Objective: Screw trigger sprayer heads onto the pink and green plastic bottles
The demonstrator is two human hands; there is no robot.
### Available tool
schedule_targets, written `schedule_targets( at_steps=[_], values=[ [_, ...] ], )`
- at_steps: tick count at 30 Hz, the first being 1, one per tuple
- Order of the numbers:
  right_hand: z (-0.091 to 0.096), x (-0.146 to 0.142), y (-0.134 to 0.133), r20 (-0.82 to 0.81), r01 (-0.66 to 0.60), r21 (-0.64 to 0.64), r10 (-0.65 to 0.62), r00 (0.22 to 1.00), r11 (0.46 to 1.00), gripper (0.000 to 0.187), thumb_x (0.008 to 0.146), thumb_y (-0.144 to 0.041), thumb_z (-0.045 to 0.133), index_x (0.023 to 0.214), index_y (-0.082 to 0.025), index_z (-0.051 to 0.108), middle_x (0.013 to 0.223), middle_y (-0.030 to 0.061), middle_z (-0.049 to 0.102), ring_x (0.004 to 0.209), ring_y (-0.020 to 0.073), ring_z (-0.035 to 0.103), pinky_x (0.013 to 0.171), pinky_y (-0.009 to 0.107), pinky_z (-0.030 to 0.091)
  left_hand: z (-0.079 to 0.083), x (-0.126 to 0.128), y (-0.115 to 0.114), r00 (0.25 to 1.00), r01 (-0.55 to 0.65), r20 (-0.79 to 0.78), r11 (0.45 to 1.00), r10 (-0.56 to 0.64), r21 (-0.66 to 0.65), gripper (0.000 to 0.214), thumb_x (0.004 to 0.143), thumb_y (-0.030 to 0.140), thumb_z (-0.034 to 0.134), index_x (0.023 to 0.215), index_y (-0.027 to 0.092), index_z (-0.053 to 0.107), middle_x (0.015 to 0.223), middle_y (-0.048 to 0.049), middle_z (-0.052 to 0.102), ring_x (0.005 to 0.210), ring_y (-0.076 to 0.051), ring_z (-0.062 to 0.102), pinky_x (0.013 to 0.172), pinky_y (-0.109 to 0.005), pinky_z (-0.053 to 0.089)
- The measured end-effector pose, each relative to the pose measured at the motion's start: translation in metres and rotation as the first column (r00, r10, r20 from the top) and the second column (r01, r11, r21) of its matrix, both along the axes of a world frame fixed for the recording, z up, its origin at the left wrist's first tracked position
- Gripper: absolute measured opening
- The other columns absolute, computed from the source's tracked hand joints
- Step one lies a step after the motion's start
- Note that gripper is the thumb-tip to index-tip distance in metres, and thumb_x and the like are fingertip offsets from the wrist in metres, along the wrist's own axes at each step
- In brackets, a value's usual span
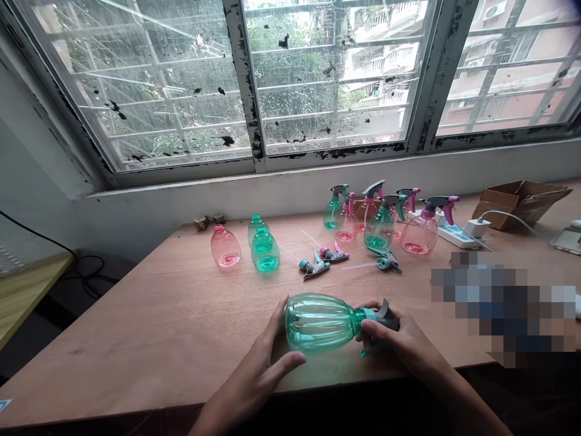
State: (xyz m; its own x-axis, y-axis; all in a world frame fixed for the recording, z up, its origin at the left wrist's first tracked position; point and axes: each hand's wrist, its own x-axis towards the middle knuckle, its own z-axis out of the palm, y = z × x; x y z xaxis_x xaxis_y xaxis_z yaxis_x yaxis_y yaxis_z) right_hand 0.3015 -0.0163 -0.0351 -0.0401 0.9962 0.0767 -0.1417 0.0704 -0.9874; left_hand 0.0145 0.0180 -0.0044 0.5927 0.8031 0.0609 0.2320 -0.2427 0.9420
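Head view: a green bottle (pixel 318 324) lies sideways between both hands' fingers, likely light, slick and slightly springy. Left hand (pixel 261 357), thumb spread, loosely cups its base; right hand (pixel 385 339) grips the spray head (pixel 387 315), probably the stiffest hold.

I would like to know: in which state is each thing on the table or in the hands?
Held green bottle: sideways, spray head on its neck
Left hand: spread at the bottle's base
Right hand: closed around the spray head
Pink bottle: upright, uncapped
Two green bottles: upright, uncapped
Three loose spray heads: lying down
Rear spray bottles: upright, heads on
Cardboard box: open
Power strip: adapter seemingly plugged in
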Motion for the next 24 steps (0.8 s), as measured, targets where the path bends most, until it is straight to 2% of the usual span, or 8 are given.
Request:
schedule_targets(
  at_steps=[2, 5, 9, 12, 15, 19, 21, 24],
  values=[
    [0.0004, -0.0008, -0.0002, 0.005, 0.011, -0.005, -0.011, 1.000, 1.000, 0.039, 0.080, -0.047, 0.081, 0.098, -0.015, 0.070, 0.066, 0.0026, 0.075, 0.058, 0.0214, 0.070, 0.062, 0.032, 0.055, -0.0001, 0.0005, -0.0004, 1.000, -0.005, 0.020, 1.000, 0.005, -0.009, 0.085, 0.094, 0.034, 0.067, 0.162, 0.031, 0.016, 0.169, -0.0047, 0.025, 0.151, -0.031, 0.033, 0.126, -0.048, 0.025],
    [0.0013, -0.0014, -0.0007, 0.014, 0.026, -0.012, -0.026, 1.000, 1.000, 0.041, 0.079, -0.048, 0.081, 0.099, -0.014, 0.070, 0.066, 0.0030, 0.074, 0.058, 0.0218, 0.070, 0.062, 0.033, 0.055, 0.0000, 0.0017, -0.0001, 1.000, -0.018, -0.004, 0.999, 0.018, 0.039, 0.087, 0.092, 0.030, 0.070, 0.161, 0.032, 0.018, 0.169, -0.0032, 0.025, 0.153, -0.031, 0.028, 0.126, -0.047, 0.025],
    [0.0027, -0.0014, -0.0012, 0.018, 0.013, -0.017, -0.012, 1.000, 1.000, 0.040, 0.080, -0.049, 0.080, 0.097, -0.015, 0.069, 0.067, 0.0034, 0.075, 0.058, 0.0215, 0.070, 0.062, 0.034, 0.055, -0.0002, 0.0010, 0.0015, 0.998, 0.000, -0.059, 0.997, 0.005, 0.078, 0.089, 0.093, 0.030, 0.068, 0.162, 0.035, 0.011, 0.169, -0.0010, 0.025, 0.154, -0.030, 0.025, 0.127, -0.049, 0.020],
    [0.0039, -0.0019, -0.0014, 0.019, 0.016, -0.022, -0.015, 1.000, 1.000, 0.041, 0.079, -0.051, 0.081, 0.096, -0.015, 0.069, 0.067, 0.0032, 0.074, 0.058, 0.0218, 0.070, 0.062, 0.034, 0.056, -0.0006, -0.0008, 0.0018, 0.998, -0.009, -0.069, 0.997, 0.014, 0.074, 0.089, 0.093, 0.035, 0.069, 0.162, 0.032, 0.012, 0.169, -0.0030, 0.025, 0.155, -0.030, 0.022, 0.128, -0.049, 0.016],
    [0.0047, -0.0030, -0.0019, 0.005, 0.044, -0.023, -0.044, 0.999, 0.999, 0.043, 0.076, -0.052, 0.082, 0.095, -0.015, 0.070, 0.064, 0.0020, 0.073, 0.057, 0.0216, 0.069, 0.061, 0.033, 0.055, 0.0004, -0.0016, 0.0010, 0.997, -0.037, -0.060, 0.998, 0.040, 0.047, 0.081, 0.094, 0.042, 0.067, 0.161, 0.029, 0.022, 0.167, -0.0064, 0.031, 0.153, -0.031, 0.026, 0.127, -0.050, 0.018],
    [0.0042, -0.0036, -0.0025, -0.025, 0.088, -0.032, -0.089, 0.996, 0.996, 0.043, 0.075, -0.051, 0.083, 0.094, -0.015, 0.069, 0.064, 0.0020, 0.073, 0.058, 0.0209, 0.068, 0.061, 0.032, 0.055, 0.0027, -0.0010, 0.0009, 0.984, -0.042, -0.169, 0.996, 0.055, 0.080, 0.092, 0.080, 0.038, 0.083, 0.158, 0.029, 0.033, 0.165, -0.0078, 0.034, 0.154, -0.035, 0.022, 0.128, -0.051, 0.016],
    [0.0031, -0.0032, -0.0022, -0.032, 0.089, -0.035, -0.090, 0.995, 0.995, 0.043, 0.076, -0.050, 0.083, 0.094, -0.015, 0.069, 0.065, 0.0027, 0.074, 0.058, 0.0211, 0.069, 0.060, 0.033, 0.055, 0.0024, -0.0005, 0.0014, 0.982, -0.050, -0.175, 0.994, 0.066, 0.094, 0.098, 0.079, 0.032, 0.085, 0.159, 0.032, 0.029, 0.166, -0.0064, 0.033, 0.154, -0.035, 0.023, 0.127, -0.052, 0.016],
    [0.0013, -0.0022, -0.0012, -0.012, 0.065, -0.034, -0.065, 0.998, 0.997, 0.043, 0.076, -0.050, 0.083, 0.097, -0.014, 0.069, 0.066, 0.0036, 0.075, 0.057, 0.0219, 0.070, 0.060, 0.034, 0.056, 0.0003, -0.0003, 0.0016, 0.993, -0.037, -0.104, 0.995, 0.046, 0.089, 0.099, 0.084, 0.026, 0.078, 0.161, 0.037, 0.016, 0.166, -0.0032, 0.033, 0.153, -0.033, 0.027, 0.126, -0.054, 0.019]
  ],
)
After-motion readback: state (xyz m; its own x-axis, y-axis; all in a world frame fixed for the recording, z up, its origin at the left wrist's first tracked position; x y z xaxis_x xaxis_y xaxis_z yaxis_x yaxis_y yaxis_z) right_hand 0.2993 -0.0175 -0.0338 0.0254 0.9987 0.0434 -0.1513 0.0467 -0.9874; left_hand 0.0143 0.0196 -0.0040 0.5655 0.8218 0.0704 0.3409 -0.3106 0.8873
